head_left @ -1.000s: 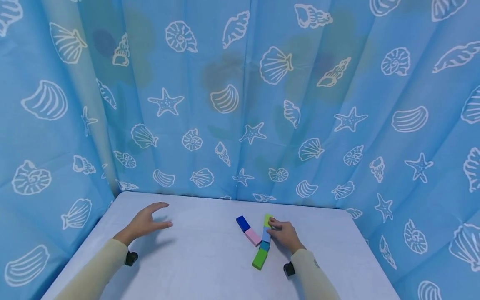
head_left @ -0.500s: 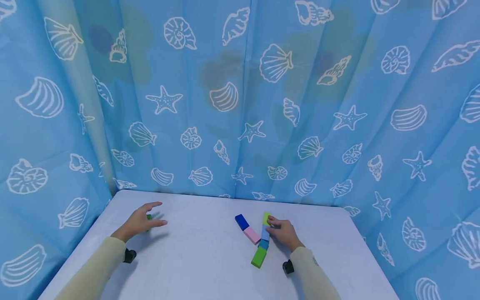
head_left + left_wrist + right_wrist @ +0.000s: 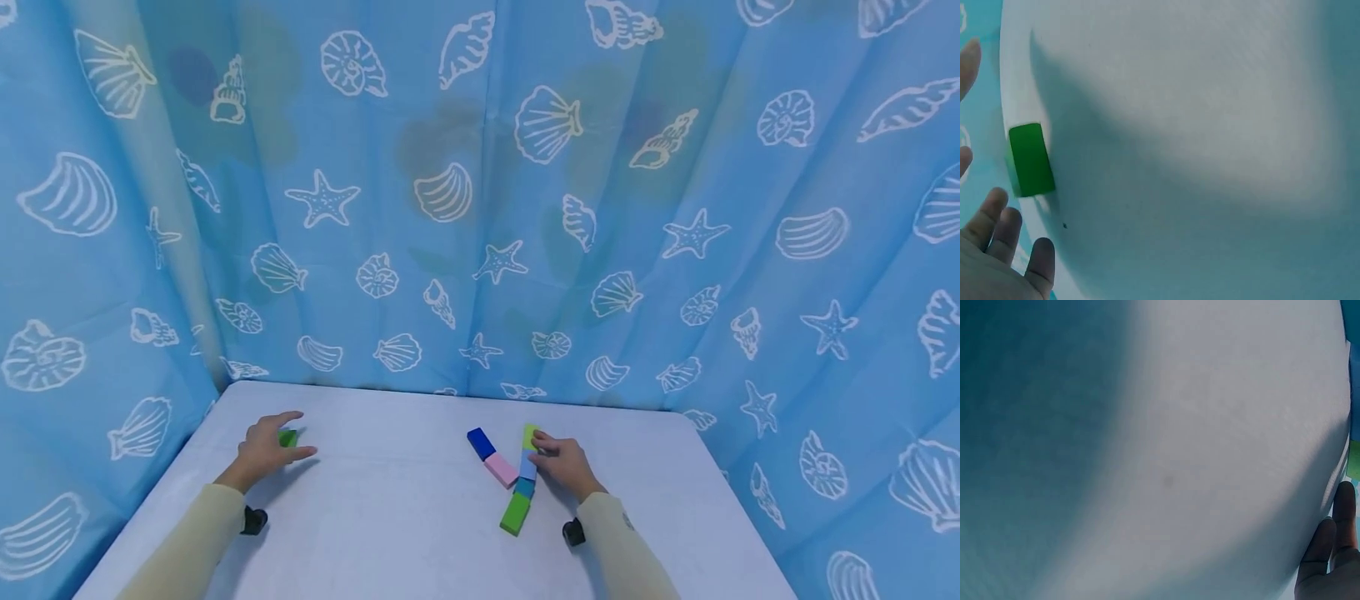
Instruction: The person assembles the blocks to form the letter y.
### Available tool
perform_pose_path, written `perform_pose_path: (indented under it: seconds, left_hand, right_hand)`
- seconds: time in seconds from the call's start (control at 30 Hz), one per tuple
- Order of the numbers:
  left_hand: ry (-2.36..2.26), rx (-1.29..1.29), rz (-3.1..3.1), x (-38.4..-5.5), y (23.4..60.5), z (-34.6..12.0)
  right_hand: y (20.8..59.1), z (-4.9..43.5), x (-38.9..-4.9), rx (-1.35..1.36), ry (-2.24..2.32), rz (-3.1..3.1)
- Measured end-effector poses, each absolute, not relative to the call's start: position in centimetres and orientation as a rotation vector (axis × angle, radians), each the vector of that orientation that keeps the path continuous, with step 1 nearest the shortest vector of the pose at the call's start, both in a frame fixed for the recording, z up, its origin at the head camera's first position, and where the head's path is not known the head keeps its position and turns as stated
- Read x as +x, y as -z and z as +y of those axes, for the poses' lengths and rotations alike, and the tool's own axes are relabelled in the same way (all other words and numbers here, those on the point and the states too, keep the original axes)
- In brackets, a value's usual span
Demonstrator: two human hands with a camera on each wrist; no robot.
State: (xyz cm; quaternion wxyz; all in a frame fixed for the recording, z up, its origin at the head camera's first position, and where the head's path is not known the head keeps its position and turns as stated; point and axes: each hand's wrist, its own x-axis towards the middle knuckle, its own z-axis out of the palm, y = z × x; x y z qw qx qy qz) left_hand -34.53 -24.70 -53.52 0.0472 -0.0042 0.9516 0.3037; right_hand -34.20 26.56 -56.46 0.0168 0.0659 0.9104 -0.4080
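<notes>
My left hand is spread at the table's left side, thumb and fingers apart around a green block. In the left wrist view that green block stands clear of the fingertips. My right hand is beside a row of blocks, fingertips right at the lime block and light blue block. Below these in the row come a teal block and another green block. A pink block and a dark blue block branch off up and left.
A white table lies under everything. Behind it and along both sides hangs a blue curtain with white shell prints. A small black device sits at each wrist.
My left hand has moved left and slightly down toward the green block, which has come into sight behind the fingers. The right hand stays by the row; the view has shifted slightly.
</notes>
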Motion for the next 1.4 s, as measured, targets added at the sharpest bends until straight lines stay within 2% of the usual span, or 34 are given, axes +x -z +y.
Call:
perform_pose_path:
  seconds: [0.4,1.13,1.4]
  left_hand:
    - [-0.999,-0.138,2.854,-34.0,54.0,-25.8]
    - [-0.943,0.028,2.824,-32.6,53.4,-24.8]
    - [-0.899,0.166,2.821,-32.2,53.2,-23.3]
  right_hand:
    - [56.2,26.2,-34.1,0.189,1.283,2.820]
    - [56.2,26.4,-34.2,0.156,1.274,2.819]
    - [56.1,26.5,-34.2,0.169,1.268,2.815]
